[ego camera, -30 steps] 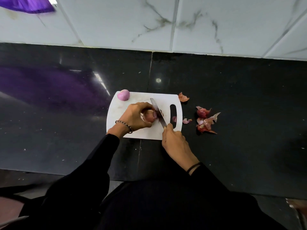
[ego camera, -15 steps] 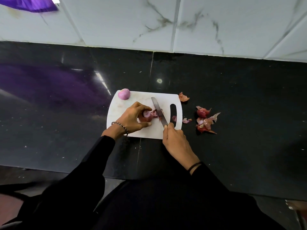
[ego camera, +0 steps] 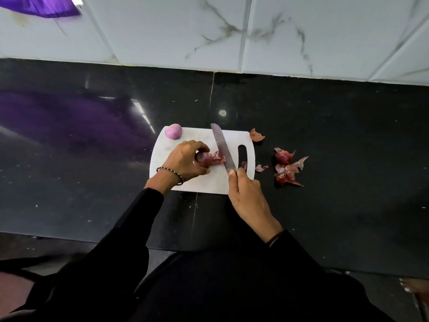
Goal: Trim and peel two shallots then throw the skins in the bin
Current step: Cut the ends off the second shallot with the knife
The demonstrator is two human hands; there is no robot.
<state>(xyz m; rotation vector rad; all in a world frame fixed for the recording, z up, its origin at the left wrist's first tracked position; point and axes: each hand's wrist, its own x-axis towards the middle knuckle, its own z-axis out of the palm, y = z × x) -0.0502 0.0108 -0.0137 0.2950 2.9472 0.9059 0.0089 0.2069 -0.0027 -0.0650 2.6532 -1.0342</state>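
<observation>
On a white cutting board, my left hand grips a reddish shallot whose loose skin trails to the right. My right hand holds a knife by its handle; the blade lies across the board just right of the shallot, touching the trailing skin. A peeled pink shallot rests at the board's far left corner. Shallot skins lie in a loose pile on the black counter to the right of the board.
One skin piece lies off the board's far right corner, small bits beside the handle slot. The black counter meets a white marble-tiled wall behind. A purple object is at top left.
My left hand has rolled the shallot leftward so its skin stretches out toward the blade. The knife has shifted slightly farther from me, its tip now reaching the board's far edge.
</observation>
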